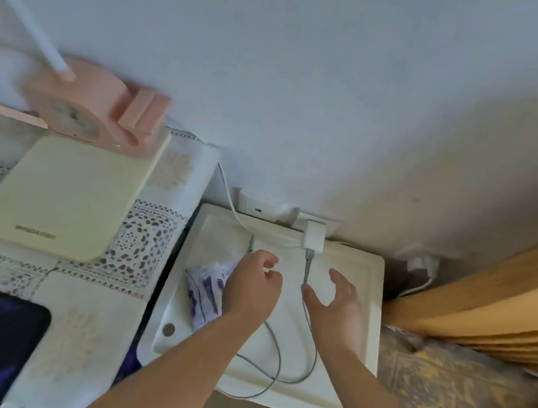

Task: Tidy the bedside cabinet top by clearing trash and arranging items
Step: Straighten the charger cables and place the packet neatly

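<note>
**Cabinet top, cable and wrapper under our hands**

Cabinet top (333, 403) is a white tray-like surface with a raised rim, set against the wall between the lace-covered worktop (80, 308) on our left and the bed with its patterned cover (449, 385) on our right. Nearest us, a grey cable (266, 374) loops across the front part of the top, one loop reaching the near rim.

Our left hand (253, 291) is loosely curled, fingers bent inward with thumb and forefinger close together; whether it pinches anything we cannot tell. It lies over the edge of a crumpled white wrapper with blue print (205, 290), whose writing is too blurred to read. A small round coin-like disc (169, 329) sits by the left rim.

Our right hand (337, 308) is spread open, thumb apart from the fingers, holding nothing; its thumb tip is at the cable where that runs down from the charger.

Farther back, a white charger (314, 236) is plugged in at the wall, with a white cord (227, 194) curving in from the left. On the worktop, a cream flat device (61, 195) bears a line of lettering we cannot make out, and behind it stands a pink lamp base (91, 103).
</note>
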Demonstrator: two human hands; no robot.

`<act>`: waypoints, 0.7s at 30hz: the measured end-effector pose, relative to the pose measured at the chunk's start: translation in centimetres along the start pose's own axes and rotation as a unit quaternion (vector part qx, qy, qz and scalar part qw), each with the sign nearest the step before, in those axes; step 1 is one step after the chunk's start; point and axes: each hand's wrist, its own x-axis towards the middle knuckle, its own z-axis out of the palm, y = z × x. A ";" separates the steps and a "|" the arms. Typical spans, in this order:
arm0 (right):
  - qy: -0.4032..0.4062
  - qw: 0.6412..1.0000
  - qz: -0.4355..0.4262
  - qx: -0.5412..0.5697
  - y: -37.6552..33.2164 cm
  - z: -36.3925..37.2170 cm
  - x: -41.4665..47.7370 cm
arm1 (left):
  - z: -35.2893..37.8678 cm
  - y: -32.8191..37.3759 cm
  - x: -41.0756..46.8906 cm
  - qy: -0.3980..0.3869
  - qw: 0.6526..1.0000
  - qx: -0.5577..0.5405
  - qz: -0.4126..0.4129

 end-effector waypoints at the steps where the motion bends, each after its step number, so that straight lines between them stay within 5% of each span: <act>1: -0.008 1.000 0.006 0.003 0.2 0.4 0.6 | 0.5 0.1 0.9 0.000 1.000 -0.010 -0.009; 6: -0.034 0.996 0.041 0.073 1.0 2.8 3.3 | 2.3 0.4 4.9 0.018 0.995 -0.070 -0.071; 14: -0.048 0.980 0.070 0.178 0.3 3.8 4.3 | 4.5 2.1 6.6 -0.096 0.962 -0.216 -0.141; 21: -0.052 0.979 0.078 0.183 -0.4 3.7 4.5 | 4.6 2.2 7.3 -0.112 0.959 -0.211 -0.151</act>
